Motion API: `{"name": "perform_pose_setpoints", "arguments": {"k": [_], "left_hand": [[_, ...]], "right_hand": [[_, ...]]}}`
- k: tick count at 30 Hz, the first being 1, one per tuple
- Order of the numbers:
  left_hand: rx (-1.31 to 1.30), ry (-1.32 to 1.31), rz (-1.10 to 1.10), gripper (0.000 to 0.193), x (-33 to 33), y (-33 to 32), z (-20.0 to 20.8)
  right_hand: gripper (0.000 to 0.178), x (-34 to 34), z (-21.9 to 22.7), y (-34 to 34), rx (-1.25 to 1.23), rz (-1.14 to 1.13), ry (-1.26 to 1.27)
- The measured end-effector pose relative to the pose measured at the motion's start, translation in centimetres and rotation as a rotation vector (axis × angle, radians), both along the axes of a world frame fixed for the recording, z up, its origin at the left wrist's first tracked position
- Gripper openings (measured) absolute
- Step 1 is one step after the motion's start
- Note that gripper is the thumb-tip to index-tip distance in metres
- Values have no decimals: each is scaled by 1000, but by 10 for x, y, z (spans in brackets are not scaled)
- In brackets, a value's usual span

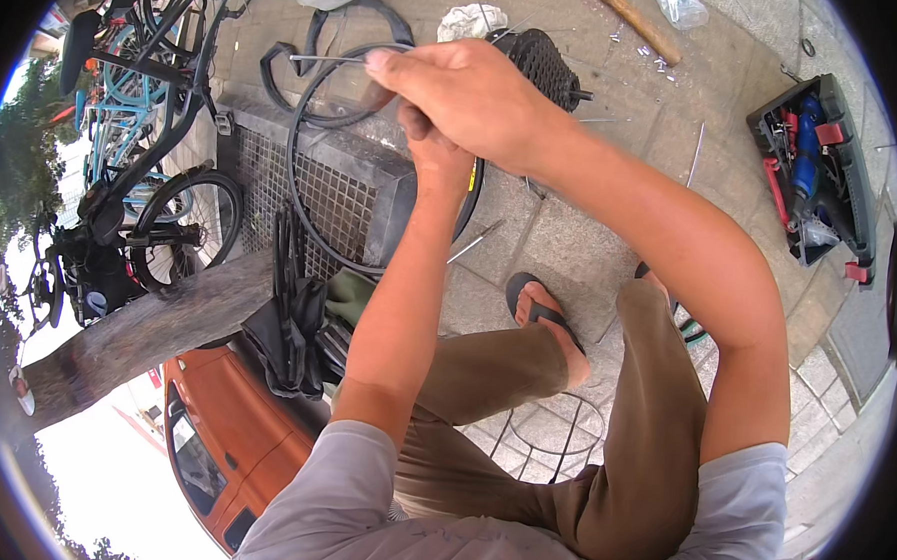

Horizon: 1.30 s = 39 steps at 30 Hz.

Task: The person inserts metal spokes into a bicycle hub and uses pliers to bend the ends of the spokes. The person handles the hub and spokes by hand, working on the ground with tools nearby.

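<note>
My right hand (477,96) is closed in a pinch, and a thin metal rod (328,59) sticks out to the left from its fingertips. Just beneath it, my left hand (436,147) is bent inward with its fingers curled; the right hand covers much of it, and what it grips is hidden. Behind both hands a thin black wheel rim (295,178) stands over the dark grate. Beyond my right hand lies a wheel hub with a black sprocket cassette (538,69), with loose spokes around it.
An open toolbox (822,161) sits at the right. At the back are a wooden-handled tool (635,23), a white rag (472,23) and a black inner tube (365,16). Parked bicycles (149,147), a wooden beam (156,327) and an orange car (237,426) stand left.
</note>
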<state>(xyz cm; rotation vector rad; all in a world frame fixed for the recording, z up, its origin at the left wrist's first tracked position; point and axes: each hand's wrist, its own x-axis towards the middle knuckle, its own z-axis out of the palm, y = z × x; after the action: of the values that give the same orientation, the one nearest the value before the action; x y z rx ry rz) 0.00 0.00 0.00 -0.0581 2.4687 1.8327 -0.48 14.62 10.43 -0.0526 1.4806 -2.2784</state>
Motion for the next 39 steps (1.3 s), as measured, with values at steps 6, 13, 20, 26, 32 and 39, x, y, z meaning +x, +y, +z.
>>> {"name": "perform_pose_setpoints", "arguments": {"k": [6,13,20,26,32,39], "left_hand": [[284,-181,10,61,-10,-21,12],[413,-589,45,57,-46,-21,19],[634,-474,246,29,-49,-13,8],[597,11,197,26,-33,-5,9],[324,-195,98,25,-71,6,40],[317,-433,36,47,-80,-16,-8]], "right_hand": [[39,45,-83,63,297,-213,-151],[74,37,-76,57,1283,-308,821],[84,18,-82,38,1385,-112,802],[83,19,-90,43,1351,-165,805],[83,18,-98,44,1337,-198,831],[86,21,-96,44,1313,-170,825]]}}
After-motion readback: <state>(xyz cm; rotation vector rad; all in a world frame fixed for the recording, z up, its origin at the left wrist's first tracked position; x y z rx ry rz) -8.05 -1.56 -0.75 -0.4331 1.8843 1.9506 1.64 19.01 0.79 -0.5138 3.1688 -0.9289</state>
